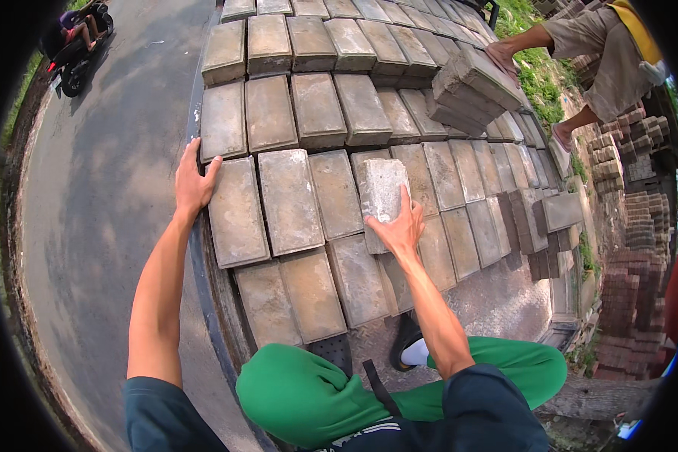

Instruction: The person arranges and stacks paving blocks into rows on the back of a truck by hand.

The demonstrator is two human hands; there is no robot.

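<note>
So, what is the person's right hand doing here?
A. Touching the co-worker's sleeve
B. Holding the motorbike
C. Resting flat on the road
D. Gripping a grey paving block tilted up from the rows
D: the right hand grips a grey paving block raised above the laid rows, while the left hand rests on the truck bed edge.

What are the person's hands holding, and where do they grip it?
The right hand grips a grey paving block by its near lower end, tilting it up. The left hand holds nothing; it rests on the edge of the block stack.
</note>
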